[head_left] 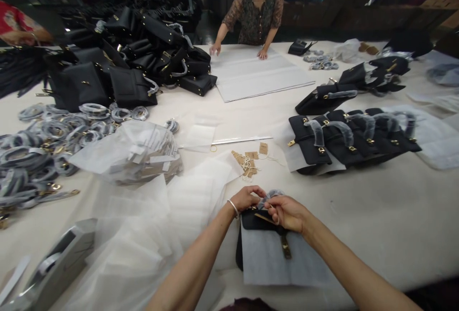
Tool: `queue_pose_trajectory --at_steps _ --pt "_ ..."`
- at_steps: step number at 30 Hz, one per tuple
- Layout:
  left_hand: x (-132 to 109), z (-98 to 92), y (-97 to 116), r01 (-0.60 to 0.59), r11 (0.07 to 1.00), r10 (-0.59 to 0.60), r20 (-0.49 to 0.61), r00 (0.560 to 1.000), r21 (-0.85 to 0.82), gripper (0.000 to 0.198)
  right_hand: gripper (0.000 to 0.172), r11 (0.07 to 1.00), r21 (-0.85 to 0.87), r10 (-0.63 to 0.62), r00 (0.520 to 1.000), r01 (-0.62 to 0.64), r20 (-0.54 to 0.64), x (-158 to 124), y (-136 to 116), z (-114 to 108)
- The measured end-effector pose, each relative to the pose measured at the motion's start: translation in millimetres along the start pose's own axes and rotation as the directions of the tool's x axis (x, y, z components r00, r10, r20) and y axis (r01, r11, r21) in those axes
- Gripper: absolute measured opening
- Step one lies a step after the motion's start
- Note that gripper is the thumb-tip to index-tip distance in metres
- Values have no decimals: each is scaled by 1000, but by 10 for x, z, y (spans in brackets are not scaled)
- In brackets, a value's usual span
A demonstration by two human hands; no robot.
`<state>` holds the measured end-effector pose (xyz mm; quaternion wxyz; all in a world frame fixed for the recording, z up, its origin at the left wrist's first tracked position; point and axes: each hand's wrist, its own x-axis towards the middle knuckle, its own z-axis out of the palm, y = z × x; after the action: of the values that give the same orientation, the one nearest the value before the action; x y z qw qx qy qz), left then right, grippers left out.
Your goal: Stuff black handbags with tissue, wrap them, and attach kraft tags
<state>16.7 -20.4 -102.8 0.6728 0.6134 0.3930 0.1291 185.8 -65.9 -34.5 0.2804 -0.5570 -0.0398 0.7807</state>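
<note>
At the table's (pixel 387 220) near edge, left hand (pixel 247 198) is clasping a handbag's (pixel 252 223) handle (pixel 275 193), right hand (pixel 289 212) pinching a hang tag (pixel 264 217); a plastic bag (pixel 116 150) is apparently holding labels (pixel 159 159).

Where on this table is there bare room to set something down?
Bare tabletop shows right of the right hand, nearer than the row of black handbags. Another patch lies between the large gray sheet and the thin silvery strip. The left side is crowded: piled handbags, wrapped straps and loose translucent sheets.

Handbag workshop: my worktable (pixel 362 220) bears piled black bags (pixel 88 88), wrapped straps (pixel 57 129) and translucent sheets (pixel 190 191); a co-worker (pixel 253 19) stands at its far side.
</note>
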Motion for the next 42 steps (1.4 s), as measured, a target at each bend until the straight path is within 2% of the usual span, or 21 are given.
queue_pose_trajectory --at_steps 3,7,10,13,16,19,20,23,25,28,30,33,35,37,39,42 --pt "-71 39 -55 -120 993 119 -54 991 -7 36 10 992 -50 115 992 -112 56 -4 -12 -42" --pt "-66 27 -82 -260 949 284 -132 950 176 19 16 971 -115 224 967 -211 121 28 14 -63" --pt "-61 -33 -64 -292 877 339 -62 939 383 15 17 968 -125 235 961 -218 147 62 37 -39" --pt "-82 -71 -52 -302 791 346 19 938 532 12 17 972 -112 223 963 -208 149 92 54 -14" --pt "-118 -59 -63 -268 770 324 7 946 579 9 16 979 -90 194 973 -183 124 104 71 7" --pt "-187 -47 -90 -212 779 296 -48 954 590 8 5 993 -53 112 991 -108 76 54 98 38" --pt "-224 -52 -100 -196 781 288 -63 956 593 8 9 996 -48 72 996 -70 55 19 111 50" --pt "-367 -85 -131 -169 794 273 -95 957 583 10 46 993 -104 -49 999 48 -9 -109 168 86" --pt "-468 -100 -147 -174 866 273 -150 950 468 11 57 976 -177 -134 990 126 -33 -176 225 112" --pt "-575 -80 -169 -186 979 201 -255 946 82 5 49 941 -286 -184 983 178 6 -202 322 165" --pt "-613 -45 -194 -165 979 123 -292 949 -124 6 44 903 -393 -173 984 174 39 -177 377 207" --pt "-651 10 -245 -125 967 33 -377 926 -223 12 34 793 -576 -221 975 200 35 -106 426 265" --pt "-682 39 -279 -121 965 15 -413 911 -231 12 26 700 -676 -293 956 231 23 -53 437 298" --pt "-722 63 -309 -97 973 5 -399 917 -210 12 23 633 -727 -356 934 265 30 -5 439 325" --pt "-763 91 -339 8 995 -43 -368 929 -96 10 24 635 -722 -367 930 275 32 34 446 340" --pt "-814 147 -387 196 973 -144 -348 927 119 7 26 671 -716 -267 964 193 10 79 475 340"
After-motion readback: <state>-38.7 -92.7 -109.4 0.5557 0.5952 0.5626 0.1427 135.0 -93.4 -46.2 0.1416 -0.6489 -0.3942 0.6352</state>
